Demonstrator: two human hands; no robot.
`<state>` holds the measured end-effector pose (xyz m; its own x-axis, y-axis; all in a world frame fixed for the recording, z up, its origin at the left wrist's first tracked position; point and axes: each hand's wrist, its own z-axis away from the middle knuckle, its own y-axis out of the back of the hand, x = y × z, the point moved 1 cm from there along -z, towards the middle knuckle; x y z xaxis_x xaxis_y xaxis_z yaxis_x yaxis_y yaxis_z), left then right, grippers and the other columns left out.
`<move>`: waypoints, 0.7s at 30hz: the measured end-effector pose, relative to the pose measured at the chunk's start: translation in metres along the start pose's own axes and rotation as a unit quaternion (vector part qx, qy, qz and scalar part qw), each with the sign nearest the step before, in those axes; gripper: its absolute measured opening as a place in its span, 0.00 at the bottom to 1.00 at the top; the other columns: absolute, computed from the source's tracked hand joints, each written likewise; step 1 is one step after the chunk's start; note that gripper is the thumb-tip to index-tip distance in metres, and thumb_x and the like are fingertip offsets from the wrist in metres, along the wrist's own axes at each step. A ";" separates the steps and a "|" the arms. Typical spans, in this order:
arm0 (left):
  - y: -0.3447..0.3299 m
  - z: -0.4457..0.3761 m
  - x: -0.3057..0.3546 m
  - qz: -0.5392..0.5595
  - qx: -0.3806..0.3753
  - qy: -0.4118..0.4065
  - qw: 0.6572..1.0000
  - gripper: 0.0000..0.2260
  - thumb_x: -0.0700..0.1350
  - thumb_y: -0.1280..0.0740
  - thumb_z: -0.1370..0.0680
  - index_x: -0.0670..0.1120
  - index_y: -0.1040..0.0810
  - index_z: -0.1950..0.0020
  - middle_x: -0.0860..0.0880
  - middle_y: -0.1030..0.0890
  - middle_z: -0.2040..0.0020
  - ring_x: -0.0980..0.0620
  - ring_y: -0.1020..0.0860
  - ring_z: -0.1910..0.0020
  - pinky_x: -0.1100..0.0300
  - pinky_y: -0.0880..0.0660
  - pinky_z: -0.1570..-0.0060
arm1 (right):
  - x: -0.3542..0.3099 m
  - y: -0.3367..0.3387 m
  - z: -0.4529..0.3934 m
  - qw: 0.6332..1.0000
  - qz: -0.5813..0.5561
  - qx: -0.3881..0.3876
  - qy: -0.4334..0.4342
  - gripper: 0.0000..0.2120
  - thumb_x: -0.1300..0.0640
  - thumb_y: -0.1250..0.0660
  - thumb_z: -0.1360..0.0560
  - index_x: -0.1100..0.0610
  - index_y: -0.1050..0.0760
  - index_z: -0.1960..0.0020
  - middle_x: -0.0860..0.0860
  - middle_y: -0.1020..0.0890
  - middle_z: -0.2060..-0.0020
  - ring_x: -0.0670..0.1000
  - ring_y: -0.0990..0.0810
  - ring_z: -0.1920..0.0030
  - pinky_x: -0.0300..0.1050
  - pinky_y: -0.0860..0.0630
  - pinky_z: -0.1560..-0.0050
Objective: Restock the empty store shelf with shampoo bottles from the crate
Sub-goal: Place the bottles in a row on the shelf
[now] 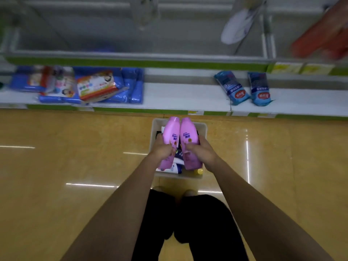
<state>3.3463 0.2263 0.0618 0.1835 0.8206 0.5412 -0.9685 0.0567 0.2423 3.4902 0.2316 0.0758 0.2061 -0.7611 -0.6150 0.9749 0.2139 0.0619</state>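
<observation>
Flanking crate [203, 129]: blue packs [242, 87] beyond.

Floor [56, 166] — crate [204, 129] on it.

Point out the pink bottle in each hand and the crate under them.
Left pink bottle [170, 133]: head view, on its upper body above the label.
Right pink bottle [189, 132]: head view, on its body beside the label.
White crate [203, 127]: head view, on its far right rim.

- The lower shelf [180, 95] has bare white board in its middle, between the blue packs [105, 85] at left and two blue packets [244, 87] at right.
- A white bottle [237, 27] lies on the upper shelf [120, 34].
</observation>
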 end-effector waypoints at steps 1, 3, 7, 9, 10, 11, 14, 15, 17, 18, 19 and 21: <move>0.008 0.023 0.014 0.010 -0.005 -0.005 1.000 0.14 0.27 0.37 0.28 0.45 0.32 0.50 0.46 0.26 0.58 0.46 0.27 0.53 0.56 0.27 0.60 | -0.017 0.001 0.023 1.000 -0.001 -0.008 0.005 0.15 0.66 0.35 0.26 0.57 0.34 0.42 0.54 0.23 0.54 0.47 0.24 0.63 0.37 0.24 0.67; 0.024 0.069 0.044 0.014 -0.015 -0.015 1.000 0.17 0.27 0.37 0.27 0.43 0.31 0.42 0.47 0.26 0.56 0.46 0.27 0.51 0.57 0.27 0.60 | -0.051 0.003 0.065 1.000 -0.003 -0.020 0.013 0.13 0.65 0.35 0.25 0.56 0.34 0.44 0.51 0.23 0.55 0.47 0.23 0.61 0.41 0.23 0.61; 0.056 0.140 0.101 0.037 -0.022 -0.020 0.999 0.18 0.29 0.36 0.27 0.43 0.34 0.42 0.43 0.25 0.49 0.45 0.25 0.50 0.52 0.25 0.52 | -0.114 0.004 0.131 1.000 -0.007 -0.012 0.021 0.14 0.64 0.35 0.25 0.59 0.33 0.41 0.51 0.23 0.56 0.49 0.23 0.58 0.45 0.24 0.59; 0.071 0.172 0.128 0.053 -0.026 -0.026 0.998 0.18 0.31 0.34 0.28 0.41 0.32 0.40 0.41 0.23 0.48 0.44 0.23 0.52 0.50 0.25 0.52 | -0.145 0.002 0.160 1.000 -0.010 -0.005 0.028 0.19 0.63 0.34 0.26 0.61 0.34 0.37 0.54 0.22 0.51 0.53 0.22 0.54 0.47 0.22 0.56; 0.077 0.184 0.139 0.063 -0.028 -0.029 0.997 0.20 0.32 0.33 0.29 0.41 0.32 0.39 0.40 0.22 0.46 0.44 0.23 0.53 0.50 0.24 0.54 | -0.158 0.001 0.171 0.999 -0.013 -0.003 0.034 0.18 0.63 0.34 0.26 0.61 0.34 0.38 0.56 0.23 0.49 0.54 0.22 0.52 0.50 0.22 0.54; 0.083 0.197 0.150 0.071 -0.027 -0.034 0.997 0.20 0.33 0.32 0.29 0.41 0.31 0.39 0.39 0.21 0.46 0.43 0.22 0.53 0.50 0.24 0.54 | -0.171 0.000 0.185 0.999 -0.018 -0.003 0.041 0.17 0.63 0.34 0.26 0.61 0.34 0.39 0.56 0.23 0.49 0.55 0.22 0.52 0.52 0.22 0.52; 0.100 0.232 0.181 0.077 -0.010 -0.065 0.995 0.16 0.34 0.31 0.28 0.41 0.29 0.43 0.39 0.20 0.47 0.43 0.21 0.54 0.46 0.23 0.49 | -0.208 0.001 0.220 0.997 -0.031 0.000 0.067 0.15 0.64 0.34 0.27 0.59 0.34 0.44 0.58 0.23 0.50 0.55 0.22 0.54 0.54 0.22 0.51; 0.103 0.240 0.190 0.079 -0.007 -0.075 0.994 0.16 0.34 0.31 0.28 0.41 0.28 0.42 0.39 0.20 0.47 0.43 0.21 0.54 0.45 0.23 0.48 | -0.219 0.001 0.230 0.996 -0.040 -0.003 0.080 0.14 0.66 0.33 0.27 0.59 0.33 0.45 0.57 0.23 0.52 0.54 0.22 0.57 0.52 0.22 0.55; 0.113 0.263 0.212 0.085 -0.004 -0.103 0.991 0.16 0.33 0.31 0.28 0.40 0.26 0.41 0.39 0.20 0.48 0.44 0.22 0.55 0.46 0.23 0.49 | -0.243 0.002 0.250 0.992 -0.055 -0.008 0.112 0.13 0.69 0.33 0.28 0.59 0.31 0.47 0.56 0.22 0.55 0.51 0.23 0.61 0.47 0.23 0.60; 0.118 0.274 0.223 0.087 -0.003 -0.118 0.989 0.15 0.33 0.32 0.27 0.40 0.26 0.41 0.40 0.20 0.49 0.45 0.22 0.57 0.47 0.23 0.51 | -0.254 0.003 0.259 0.990 -0.052 -0.005 0.127 0.13 0.69 0.33 0.28 0.60 0.31 0.46 0.56 0.22 0.56 0.50 0.23 0.62 0.46 0.24 0.60; 0.123 0.284 0.233 0.089 -0.003 -0.134 0.987 0.15 0.32 0.32 0.27 0.41 0.26 0.42 0.41 0.21 0.50 0.46 0.22 0.59 0.49 0.23 0.53 | -0.265 0.004 0.268 0.989 -0.047 -0.001 0.141 0.15 0.69 0.32 0.28 0.61 0.31 0.45 0.55 0.22 0.56 0.50 0.23 0.61 0.45 0.24 0.60; 0.132 0.304 0.253 0.082 -0.002 -0.161 0.984 0.13 0.32 0.33 0.27 0.42 0.27 0.44 0.41 0.21 0.52 0.46 0.23 0.60 0.51 0.24 0.54 | -0.285 0.007 0.283 0.986 -0.041 0.002 0.163 0.18 0.68 0.31 0.29 0.62 0.33 0.42 0.55 0.22 0.54 0.52 0.23 0.59 0.47 0.24 0.58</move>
<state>3.3164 0.2685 0.4754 0.0669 0.5965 0.7998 -0.9902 -0.0589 0.1267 3.4621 0.2761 0.4740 0.0899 -0.5386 -0.8378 0.9876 0.1569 0.0052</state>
